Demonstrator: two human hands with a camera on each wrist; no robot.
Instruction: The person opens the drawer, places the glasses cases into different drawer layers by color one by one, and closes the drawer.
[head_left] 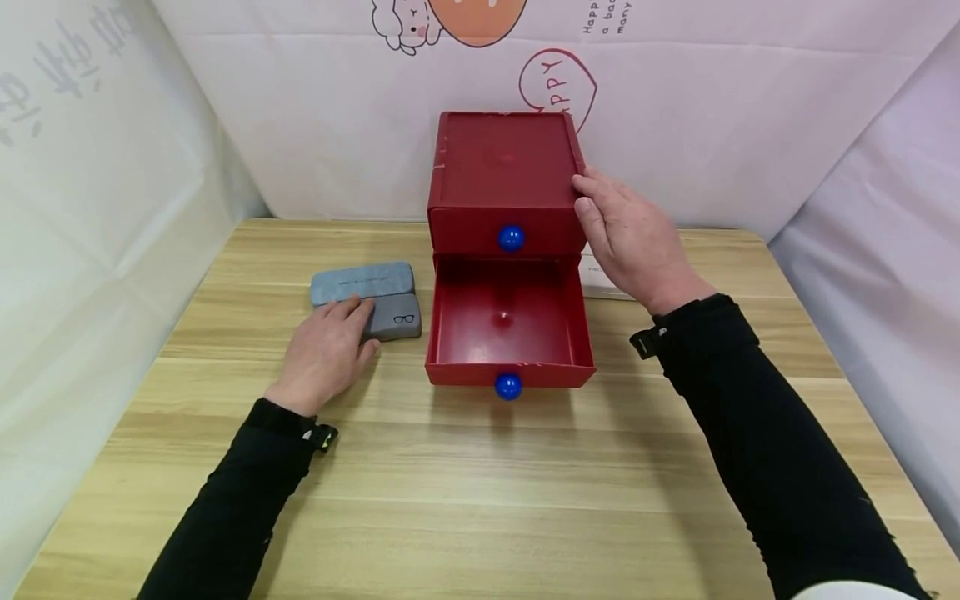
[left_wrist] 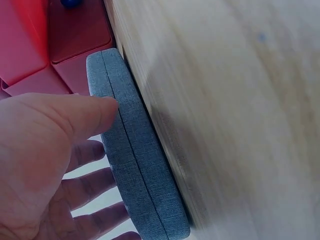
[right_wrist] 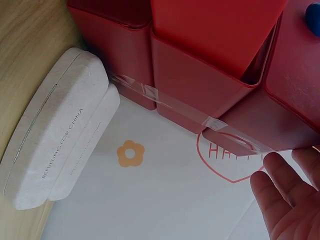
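Observation:
A red drawer unit stands on the table, its lower visible drawer pulled out with nothing inside. My right hand touches the unit's upper right edge with straight fingers. To the left of the unit lies a grey glasses case with a glasses print. Fingers of my left hand lie on its top, while the thumb is at its near side. Just behind is a blue glasses case.
Two pale cases with lettering lie right of the unit, partly hidden by my right hand in the head view. Blue knobs stick out from the drawer fronts. A printed white cloth hangs behind the wooden table.

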